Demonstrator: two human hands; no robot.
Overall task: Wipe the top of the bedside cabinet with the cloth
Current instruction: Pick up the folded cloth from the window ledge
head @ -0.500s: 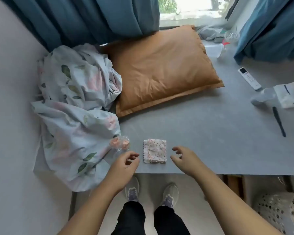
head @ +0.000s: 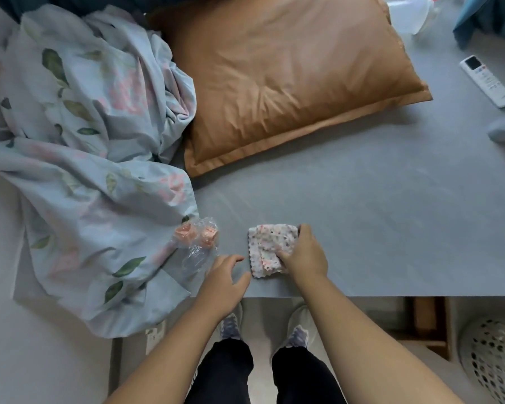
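A small folded cloth (head: 267, 246), white with pink and dark speckles and a scalloped edge, lies on the grey surface (head: 376, 223) near its front edge. My right hand (head: 303, 255) grips the cloth's right side, thumb on top and fingers curled over its far right corner. My left hand (head: 225, 279) rests just left of the cloth with its fingers loosely apart, holding nothing.
A clear wrapper with two pink pieces (head: 200, 237) lies left of my left hand. A floral sheet (head: 85, 158) is heaped at the left, an orange pillow (head: 289, 80) behind. A white remote (head: 486, 80) lies at the far right; a perforated basket (head: 493, 363) stands below on the floor.
My right hand has moved left onto the cloth and closed on its right side. The view has drawn closer to the surface. My left hand stays beside the cloth.
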